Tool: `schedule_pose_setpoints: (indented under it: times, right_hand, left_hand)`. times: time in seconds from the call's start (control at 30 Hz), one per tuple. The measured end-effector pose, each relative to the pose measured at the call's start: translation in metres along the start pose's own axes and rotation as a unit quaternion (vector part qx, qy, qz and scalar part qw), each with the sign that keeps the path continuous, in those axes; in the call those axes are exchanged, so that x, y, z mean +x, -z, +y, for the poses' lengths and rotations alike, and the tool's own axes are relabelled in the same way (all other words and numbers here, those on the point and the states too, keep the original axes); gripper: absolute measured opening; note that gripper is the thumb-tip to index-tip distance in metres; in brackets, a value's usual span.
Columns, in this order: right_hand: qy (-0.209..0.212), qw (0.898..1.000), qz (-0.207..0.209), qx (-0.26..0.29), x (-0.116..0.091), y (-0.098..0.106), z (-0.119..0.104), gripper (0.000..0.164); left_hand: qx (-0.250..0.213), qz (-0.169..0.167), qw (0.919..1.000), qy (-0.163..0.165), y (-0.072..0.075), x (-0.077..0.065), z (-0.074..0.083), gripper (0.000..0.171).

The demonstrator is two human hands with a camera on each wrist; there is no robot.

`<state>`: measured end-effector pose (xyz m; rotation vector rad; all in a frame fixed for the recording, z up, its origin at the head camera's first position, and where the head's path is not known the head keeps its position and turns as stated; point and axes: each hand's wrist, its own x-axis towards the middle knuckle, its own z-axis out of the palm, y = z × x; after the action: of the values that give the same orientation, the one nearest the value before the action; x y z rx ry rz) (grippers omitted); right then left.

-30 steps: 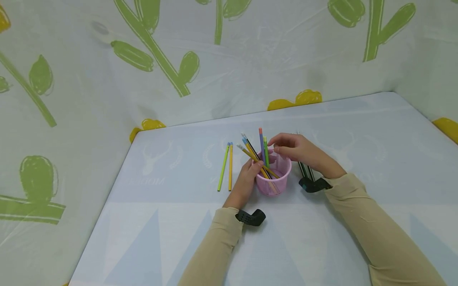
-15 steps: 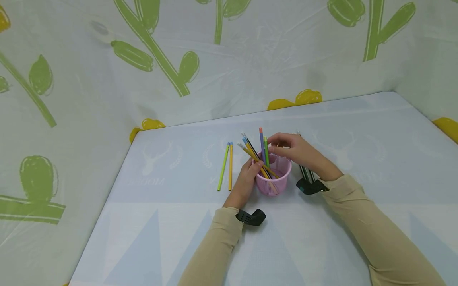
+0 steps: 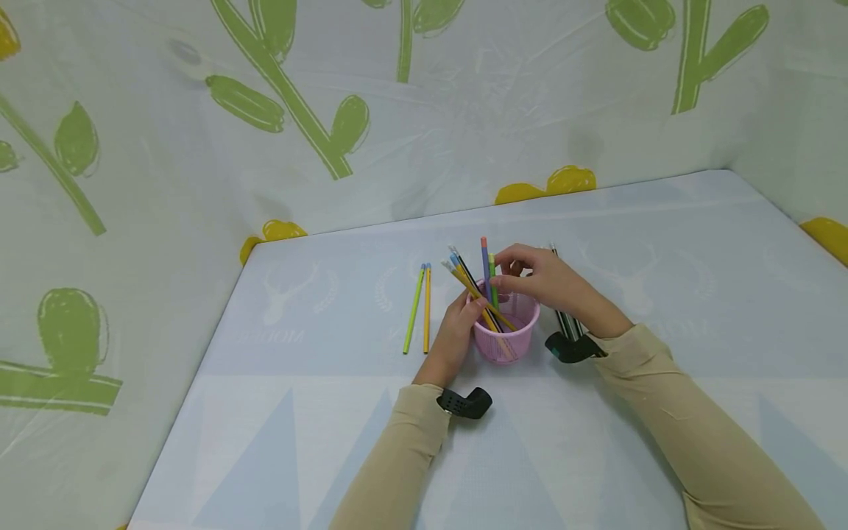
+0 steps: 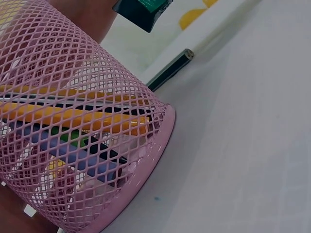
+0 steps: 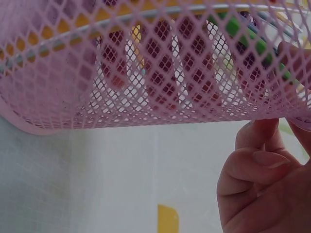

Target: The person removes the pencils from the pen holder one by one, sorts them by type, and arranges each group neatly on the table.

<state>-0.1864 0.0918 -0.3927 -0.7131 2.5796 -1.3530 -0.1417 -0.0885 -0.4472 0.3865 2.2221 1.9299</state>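
My L hand (image 3: 456,335) grips the L side of the pink mesh cup (image 3: 502,346), my R hand (image 3: 546,278) has fingertips at its green pencil (image 3: 492,259) (can't tell if pinching), 2 pencils (image 3: 427,313) lie L on table (image 3: 331,316), leaf-print wall (image 3: 477,125) at back.
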Motion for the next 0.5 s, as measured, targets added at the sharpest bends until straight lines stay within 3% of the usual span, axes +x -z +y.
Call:
schedule_pose_setpoints:
  times: [0.2,0.5]
  right_hand:
    - [0.024,0.999,-0.002,-0.041,-0.0008,-0.0005,-0.0031,0.034]
    - [0.041,0.996,0.017,-0.082,-0.0009,-0.0047,-0.0101,0.03]
  left_hand:
    - [0.009,-0.002,0.9997,-0.024,0.0002,0.0015,-0.002,0.053]
    - [0.019,0.002,0.9997,-0.012,0.001,-0.0002,-0.0004,0.055]
